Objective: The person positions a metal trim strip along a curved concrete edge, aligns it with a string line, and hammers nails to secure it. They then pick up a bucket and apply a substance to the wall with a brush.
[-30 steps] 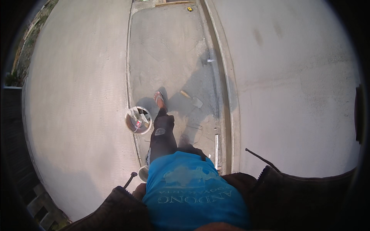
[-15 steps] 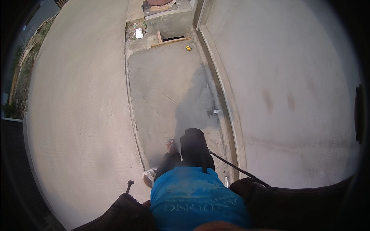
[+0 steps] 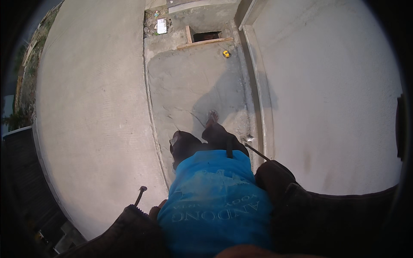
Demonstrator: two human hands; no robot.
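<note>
At the left side of my blue T-shirt [image 3: 215, 189], a small brownish part of what looks like my left hand [image 3: 154, 212] shows past the open dark jacket [image 3: 124, 230]. Its fingers cannot be made out, nor whether anything is in them. On the right, a dark rounded fold, probably sleeve [image 3: 271, 172], sticks out; my right hand does not show. A dark cord with a round end [image 3: 140, 195] hangs at the jacket's left edge, another cord [image 3: 258, 152] at the right. My bare-looking right foot [image 3: 212, 115] is ahead on grey concrete [image 3: 180, 77].
Farther ahead a yellow tape measure [image 3: 226, 53] lies before a dark opening [image 3: 207, 36] edged with wood strips [image 3: 204, 44]. A narrow channel [image 3: 253, 90] runs along the right, beside a pale slab [image 3: 327, 94]. Rubble and a white packet [image 3: 161, 26] lie far left of the opening.
My right foot has come forward, and my body has moved ahead. The opening and the tape measure appear nearer and farther right. No hand visibly takes or lets go of anything.
</note>
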